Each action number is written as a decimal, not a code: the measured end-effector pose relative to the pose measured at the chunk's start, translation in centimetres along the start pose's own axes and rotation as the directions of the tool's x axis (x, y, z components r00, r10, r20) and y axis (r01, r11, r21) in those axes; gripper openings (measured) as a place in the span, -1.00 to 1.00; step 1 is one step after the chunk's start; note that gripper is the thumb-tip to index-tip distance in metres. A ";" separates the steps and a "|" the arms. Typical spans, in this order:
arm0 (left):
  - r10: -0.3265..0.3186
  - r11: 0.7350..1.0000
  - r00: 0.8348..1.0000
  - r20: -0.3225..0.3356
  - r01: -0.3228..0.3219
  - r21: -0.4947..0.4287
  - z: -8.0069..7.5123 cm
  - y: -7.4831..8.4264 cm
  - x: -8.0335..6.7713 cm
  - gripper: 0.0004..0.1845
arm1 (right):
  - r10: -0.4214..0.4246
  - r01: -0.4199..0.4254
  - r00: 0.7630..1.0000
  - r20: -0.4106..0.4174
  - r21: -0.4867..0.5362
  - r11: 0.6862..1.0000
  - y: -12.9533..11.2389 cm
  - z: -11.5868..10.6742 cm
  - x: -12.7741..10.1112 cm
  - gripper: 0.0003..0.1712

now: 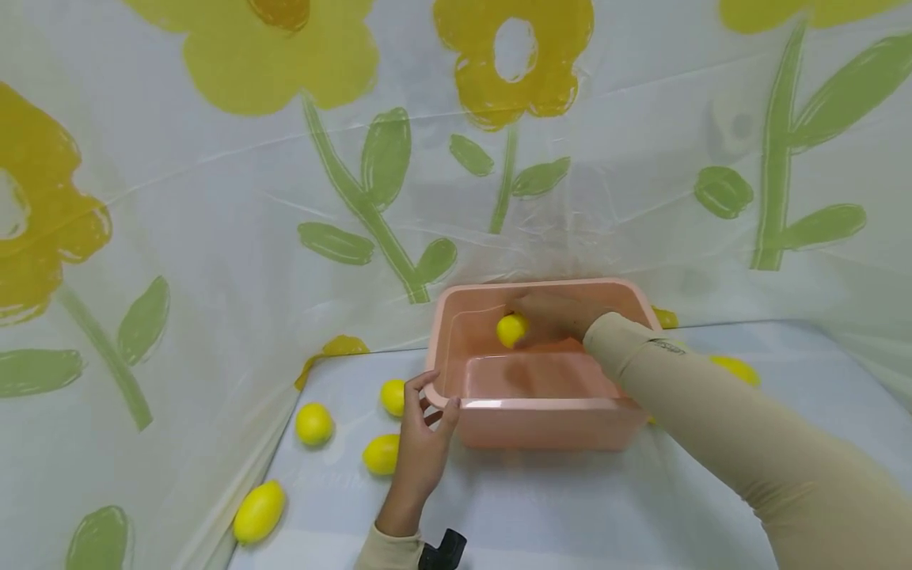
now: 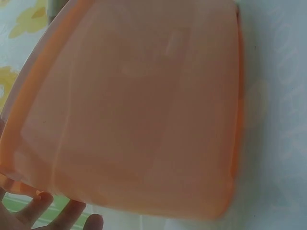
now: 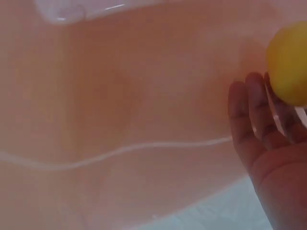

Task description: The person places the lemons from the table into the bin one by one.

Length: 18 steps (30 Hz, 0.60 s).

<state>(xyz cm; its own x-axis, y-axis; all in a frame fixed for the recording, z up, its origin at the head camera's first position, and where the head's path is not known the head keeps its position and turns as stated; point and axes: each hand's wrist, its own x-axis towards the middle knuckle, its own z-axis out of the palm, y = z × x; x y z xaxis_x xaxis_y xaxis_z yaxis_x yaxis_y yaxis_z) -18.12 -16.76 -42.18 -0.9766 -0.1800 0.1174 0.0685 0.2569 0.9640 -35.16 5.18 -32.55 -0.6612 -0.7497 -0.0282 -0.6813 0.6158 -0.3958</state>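
A pink plastic basin (image 1: 549,423) stands at the back of the table, its inside facing up toward the head camera. My left hand (image 1: 419,455) grips its front left corner, thumb at the front rim and fingers at the left side; in the left wrist view, fingertips (image 2: 72,213) show beside the basin wall (image 2: 134,105). Inside the basin, my right hand (image 1: 552,315) holds a yellow lemon (image 1: 511,330) above the bottom. The right wrist view shows this lemon (image 3: 290,64) against the fingers (image 3: 261,103); the thumb is out of sight there.
Several lemons lie left of the basin, among them a near one (image 1: 260,512) and a rounder one (image 1: 314,424). Another lemon (image 1: 736,370) lies to the right, partly behind my sleeve. A flower-printed sheet (image 1: 606,198) hangs behind the white table (image 1: 570,514).
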 end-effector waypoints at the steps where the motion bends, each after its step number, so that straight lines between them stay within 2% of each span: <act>1: 0.004 1.000 1.000 0.002 -0.004 0.000 0.1 0.1 0.0 -0.36 | 0.007 -0.008 1.000 0.011 0.024 1.000 0.3 0.1 0.1 -0.84; 4: 0.021 1.000 1.000 0.009 -0.021 0.003 0.3 0.3 -0.1 -0.37 | 0.026 -0.028 0.999 0.040 0.059 0.998 0.9 0.6 0.5 -0.82; 7: 0.031 0.999 0.999 0.017 -0.031 0.007 0.4 0.5 -0.3 -0.39 | 0.017 -0.017 0.997 0.071 0.003 1.000 1.4 1.2 1.1 -0.82; 10: 0.040 0.999 0.999 0.021 -0.040 0.008 0.4 0.5 -0.4 -0.41 | 0.039 -0.040 0.993 0.110 0.006 0.999 1.7 1.8 1.7 -0.84; 18: 0.064 0.998 0.998 0.014 -0.064 0.015 0.2 0.4 -0.5 -0.43 | 0.082 -0.089 0.978 0.190 0.028 0.996 1.2 2.6 2.1 -0.78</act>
<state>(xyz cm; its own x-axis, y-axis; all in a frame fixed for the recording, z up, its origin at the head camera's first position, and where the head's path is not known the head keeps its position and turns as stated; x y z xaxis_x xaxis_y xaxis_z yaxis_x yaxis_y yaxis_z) -17.64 -16.35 -41.88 -0.9731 -0.1495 0.1751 0.1277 0.2825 0.9507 -36.54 3.76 -35.53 -0.6431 -0.7290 -0.2344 -0.6107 0.6729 -0.4173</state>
